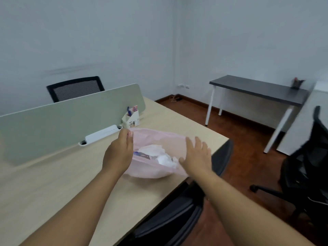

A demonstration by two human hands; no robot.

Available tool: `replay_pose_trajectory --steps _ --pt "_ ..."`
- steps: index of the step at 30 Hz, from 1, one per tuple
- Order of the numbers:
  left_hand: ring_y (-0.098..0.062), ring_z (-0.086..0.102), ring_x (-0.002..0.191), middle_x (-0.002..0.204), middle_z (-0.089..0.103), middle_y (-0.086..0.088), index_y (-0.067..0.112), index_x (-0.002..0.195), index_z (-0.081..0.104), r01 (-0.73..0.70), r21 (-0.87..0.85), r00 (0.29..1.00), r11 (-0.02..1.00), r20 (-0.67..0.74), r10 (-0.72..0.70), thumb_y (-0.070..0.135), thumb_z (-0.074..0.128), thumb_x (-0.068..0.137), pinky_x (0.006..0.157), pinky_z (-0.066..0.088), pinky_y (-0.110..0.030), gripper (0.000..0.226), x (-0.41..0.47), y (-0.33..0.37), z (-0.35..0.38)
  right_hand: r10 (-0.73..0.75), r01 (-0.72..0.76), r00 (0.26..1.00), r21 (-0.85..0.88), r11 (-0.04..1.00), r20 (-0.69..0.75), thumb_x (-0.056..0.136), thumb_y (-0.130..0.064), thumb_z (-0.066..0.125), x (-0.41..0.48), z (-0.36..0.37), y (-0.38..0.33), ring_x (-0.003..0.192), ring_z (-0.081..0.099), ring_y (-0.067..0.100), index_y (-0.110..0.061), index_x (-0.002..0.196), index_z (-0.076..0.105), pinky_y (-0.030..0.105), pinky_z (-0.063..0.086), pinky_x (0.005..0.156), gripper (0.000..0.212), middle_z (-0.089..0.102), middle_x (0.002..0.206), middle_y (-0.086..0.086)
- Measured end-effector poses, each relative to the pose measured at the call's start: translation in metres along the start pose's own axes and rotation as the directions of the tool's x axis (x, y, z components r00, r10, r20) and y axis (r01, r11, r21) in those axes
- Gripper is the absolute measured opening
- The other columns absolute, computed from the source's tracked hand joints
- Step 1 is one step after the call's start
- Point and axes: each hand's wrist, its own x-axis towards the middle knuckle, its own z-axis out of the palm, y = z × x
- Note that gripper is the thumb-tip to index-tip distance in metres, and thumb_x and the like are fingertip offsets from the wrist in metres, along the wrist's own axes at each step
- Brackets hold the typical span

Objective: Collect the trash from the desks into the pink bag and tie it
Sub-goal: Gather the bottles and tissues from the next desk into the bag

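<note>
Pink bag is lying on the pale desk near its front-right corner, mouth gaping toward the camera. Crumpled white paper and a dark wrapper are sitting inside it.

L hand is reaching to the bag's left rim, fingers bending at the far-left edge of the plastic. Can't tell if they're actually pinching it. R hand is hovering at the bag's right side w/ fingers straight and spread apart, gripping nothing; it's overlapping the plastic, contact unclear.

Just behind the bag, a white pen holder is standing w/ pens in it. Left of the bag, a white power strip is lying along the foot of a green divider; a black mesh chair is showing behind that. Below and in front of the bag, a dark chair seat is tucking under the desk edge. Well to the bag's right, another black chair is standing on the brown floor, and farther back a dark table is carrying a pen cup.
</note>
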Motion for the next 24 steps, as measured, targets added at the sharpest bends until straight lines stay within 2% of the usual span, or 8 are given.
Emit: replay_pose_trajectory --steps 4,6,8,10,12,15,20,24 --pt "-0.022 0.056 0.066 0.067 0.057 0.002 0.024 0.096 0.046 0.025 0.061 1.000 0.998 0.000 -0.026 0.052 0.047 0.096 0.057 0.040 -0.034 0.028 0.013 0.000 -0.012 0.047 -0.046 0.994 -0.014 0.999 0.103 0.086 -0.046 0.065 0.072 0.014 0.019 0.144 0.015 0.039 -0.030 0.154 0.001 0.052 0.015 0.116 0.095 0.008 0.160 0.010" --pt "-0.012 0.053 0.062 0.064 0.052 0.008 0.028 0.094 0.049 0.063 0.134 0.998 0.989 -0.008 -0.062 0.055 0.061 0.088 0.054 0.036 -0.032 0.031 0.020 -0.001 -0.018 0.019 -0.018 0.982 -0.005 1.000 0.186 0.089 -0.044 0.062 0.105 0.027 0.023 0.135 0.029 0.038 -0.030 0.147 0.026 0.049 0.027 0.110 0.070 0.026 0.152 0.010" --pt "-0.016 0.052 0.062 0.063 0.051 0.009 0.029 0.094 0.051 0.104 0.214 0.994 0.971 -0.041 -0.098 0.054 0.063 0.088 0.055 0.035 -0.031 0.028 0.025 -0.004 -0.023 -0.113 0.090 0.975 0.125 0.988 0.189 0.094 -0.032 0.056 0.132 0.029 0.019 0.118 0.047 0.036 -0.024 0.119 0.053 0.041 0.042 0.096 0.027 0.050 0.132 0.012" --pt "-0.026 0.054 0.067 0.066 0.053 0.005 0.026 0.093 0.052 0.163 0.318 0.984 0.934 -0.123 -0.130 0.050 0.052 0.095 0.055 0.036 -0.032 0.025 0.026 -0.012 -0.034 -0.243 0.197 0.961 0.294 0.935 0.130 0.093 -0.016 0.052 0.153 0.021 -0.002 0.100 0.058 0.037 -0.018 0.091 0.057 0.034 0.047 0.079 0.005 0.063 0.111 0.019" --pt "-0.031 0.055 0.068 0.068 0.056 0.000 0.024 0.091 0.049 0.206 0.374 0.972 0.904 -0.187 -0.144 0.047 0.042 0.100 0.054 0.036 -0.033 0.026 0.027 -0.021 -0.046 -0.272 0.211 0.958 0.419 0.883 0.089 0.090 -0.007 0.048 0.169 0.004 -0.025 0.089 0.060 0.037 -0.015 0.088 0.055 0.035 0.047 0.071 0.012 0.064 0.099 0.020" --pt "-0.034 0.055 0.068 0.070 0.058 -0.003 0.021 0.090 0.046 0.345 0.422 0.919 0.838 -0.332 -0.212 0.044 0.036 0.102 0.055 0.039 -0.035 0.028 0.020 -0.035 -0.077 -0.377 0.330 0.926 0.477 0.814 0.004 0.090 -0.006 0.042 0.173 -0.021 -0.081 0.081 0.051 0.033 -0.015 0.101 0.052 0.035 0.042 0.067 0.017 0.056 0.092 0.012" --pt "-0.032 0.050 0.066 0.073 0.057 -0.005 0.019 0.093 0.043 0.577 0.431 0.775 0.694 -0.558 -0.297 0.042 0.030 0.104 0.058 0.040 -0.037 0.029 -0.015 -0.064 -0.147 -0.592 0.536 0.801 0.548 0.643 -0.089 0.093 -0.007 0.039 0.135 -0.034 -0.184 0.084 0.054 0.035 -0.013 0.097 0.051 0.041 0.045 0.070 0.014 0.060 0.096 0.015" --pt "-0.034 0.054 0.070 0.075 0.058 -0.006 0.020 0.092 0.041 0.709 0.410 0.671 0.574 -0.643 -0.368 0.045 0.026 0.104 0.059 0.041 -0.037 0.031 -0.070 -0.096 -0.202 -0.708 0.621 0.696 0.597 0.508 -0.121 0.091 -0.005 0.039 0.082 -0.036 -0.253 0.078 0.050 0.031 -0.011 0.093 0.051 0.037 0.037 0.063 0.013 0.057 0.088 0.012"
